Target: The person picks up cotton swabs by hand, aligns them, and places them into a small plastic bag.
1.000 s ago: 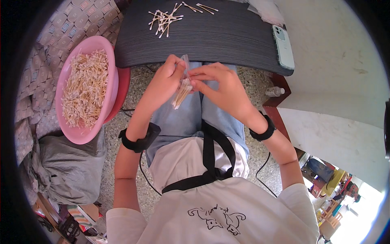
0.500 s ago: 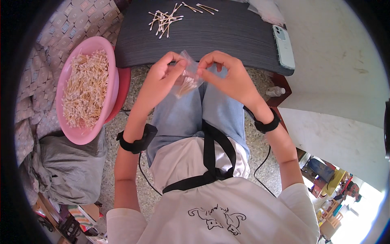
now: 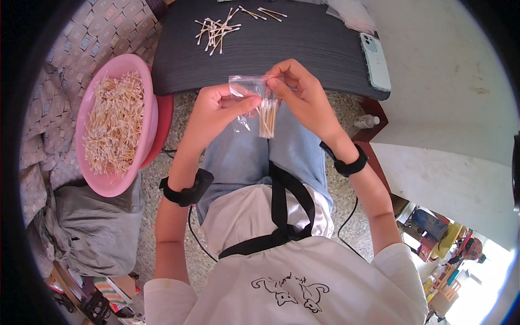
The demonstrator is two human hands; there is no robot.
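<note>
Between my hands, above my lap, hangs a small clear plastic bag [image 3: 244, 86] with a bundle of cotton swabs [image 3: 267, 120] standing in its right side. My left hand [image 3: 219, 111] pinches the bag's middle, thumb beside the swab tips. My right hand [image 3: 299, 95] has its thumb and forefinger closed on the bag's top right corner. Just beyond, on the dark table [image 3: 292, 51], lies a loose pile of cotton swabs [image 3: 218, 31], with a few more swabs [image 3: 262, 13] to its right.
At the left a pink basin [image 3: 150, 108] full of cotton swabs rests on a red stool [image 3: 165, 122]. A pale phone [image 3: 375, 62] lies at the table's right edge, near some clear plastic bags [image 3: 352, 16]. A clear bottle [image 3: 366, 121] stands below, by the wall.
The bag has turned and spread flatter, its swabs now upright and further right. My right hand has shifted to its top corner; my left thumb has moved right and down.
</note>
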